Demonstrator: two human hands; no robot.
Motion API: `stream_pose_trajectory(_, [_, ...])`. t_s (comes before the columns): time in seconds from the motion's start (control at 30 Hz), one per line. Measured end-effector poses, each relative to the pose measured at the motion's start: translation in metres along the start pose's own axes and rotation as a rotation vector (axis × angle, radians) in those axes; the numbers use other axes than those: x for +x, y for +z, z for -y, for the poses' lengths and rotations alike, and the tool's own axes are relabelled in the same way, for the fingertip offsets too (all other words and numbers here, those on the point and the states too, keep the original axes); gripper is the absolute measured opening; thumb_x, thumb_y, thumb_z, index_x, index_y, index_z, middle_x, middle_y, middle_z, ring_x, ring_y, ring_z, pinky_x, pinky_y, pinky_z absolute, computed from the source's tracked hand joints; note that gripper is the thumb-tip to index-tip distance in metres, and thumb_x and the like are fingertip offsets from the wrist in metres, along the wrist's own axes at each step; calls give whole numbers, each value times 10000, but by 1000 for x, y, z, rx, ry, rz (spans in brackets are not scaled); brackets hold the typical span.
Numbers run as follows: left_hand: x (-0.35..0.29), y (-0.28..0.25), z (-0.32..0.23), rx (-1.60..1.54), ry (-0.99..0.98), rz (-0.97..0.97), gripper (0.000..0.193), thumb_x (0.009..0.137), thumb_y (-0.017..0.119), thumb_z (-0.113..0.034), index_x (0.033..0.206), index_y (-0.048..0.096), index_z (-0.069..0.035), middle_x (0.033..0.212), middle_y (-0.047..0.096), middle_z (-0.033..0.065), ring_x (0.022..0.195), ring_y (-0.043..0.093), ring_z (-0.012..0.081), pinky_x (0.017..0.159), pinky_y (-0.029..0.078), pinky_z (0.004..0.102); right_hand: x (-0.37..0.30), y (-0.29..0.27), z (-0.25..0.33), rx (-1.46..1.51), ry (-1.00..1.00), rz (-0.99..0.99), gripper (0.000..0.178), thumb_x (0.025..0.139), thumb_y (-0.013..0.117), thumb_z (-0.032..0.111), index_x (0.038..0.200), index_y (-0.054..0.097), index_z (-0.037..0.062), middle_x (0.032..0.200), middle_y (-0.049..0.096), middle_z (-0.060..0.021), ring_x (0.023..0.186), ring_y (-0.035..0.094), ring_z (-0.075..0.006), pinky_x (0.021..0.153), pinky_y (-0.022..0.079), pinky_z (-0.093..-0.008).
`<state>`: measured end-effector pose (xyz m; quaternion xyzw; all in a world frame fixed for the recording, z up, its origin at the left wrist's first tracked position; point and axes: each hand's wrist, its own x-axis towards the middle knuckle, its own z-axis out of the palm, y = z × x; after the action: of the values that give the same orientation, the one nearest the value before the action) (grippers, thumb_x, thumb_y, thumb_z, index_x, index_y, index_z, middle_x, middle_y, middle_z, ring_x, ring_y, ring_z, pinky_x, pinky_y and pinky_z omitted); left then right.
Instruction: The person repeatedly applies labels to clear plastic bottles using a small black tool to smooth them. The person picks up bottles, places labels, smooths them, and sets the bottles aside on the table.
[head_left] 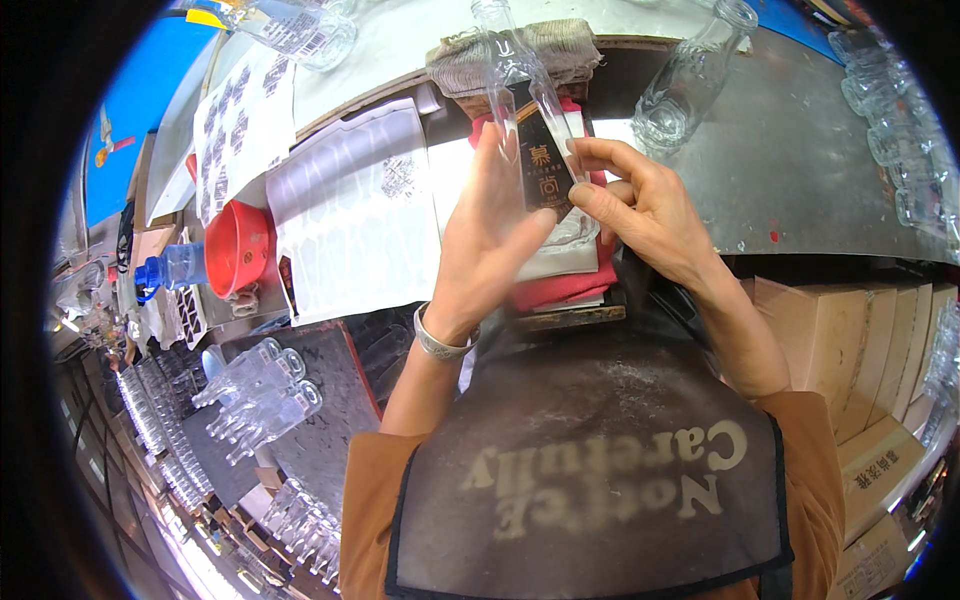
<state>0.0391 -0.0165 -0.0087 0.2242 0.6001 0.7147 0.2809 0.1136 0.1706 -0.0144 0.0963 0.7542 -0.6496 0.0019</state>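
A clear glass bottle (548, 95) lies on a padded rest in front of me, its neck pointing away. On its face is a black label (540, 150) with gold-coloured lettering. My left hand (485, 235), somewhat blurred by motion, lies along the bottle's left side, its thumb over the lower part of the label. From the right, my right hand (640, 195) has its thumb and forefinger at the label's right edge. A white cloth and a pink-red cloth (570, 288) lie under the bottle's base.
A printed sheet (350, 220) and a red bowl (238, 248) lie at left. Another glass bottle (690, 85) stands right of the rest. More bottles (895, 120) crowd the far right and lower left (262, 395). Cardboard boxes (820, 330) stand at right.
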Motion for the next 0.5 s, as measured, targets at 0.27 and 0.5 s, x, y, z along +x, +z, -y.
stream_pose_trajectory(0.27, [1, -4, 1, -53, -31, -54, 736, 960, 540, 51, 1579, 143, 43, 1631, 217, 225, 1524, 207, 291, 1235, 193, 404, 1, 2, -1, 83, 22, -36, 476, 937, 698, 222, 1296, 563, -60, 1049, 691, -99, 639, 569, -52, 602, 474, -234])
stream_pose_trajectory(0.5, [2, -3, 6, -65, -37, -96, 718, 958, 566, 48, 1569, 190, 45, 1609, 278, 204, 1507, 258, 285, 1226, 241, 406, 4, 5, -2, 23, -5, -97, 518, 902, 720, 313, 1233, 605, -69, 1001, 744, -151, 833, 699, -133, 773, 529, -287])
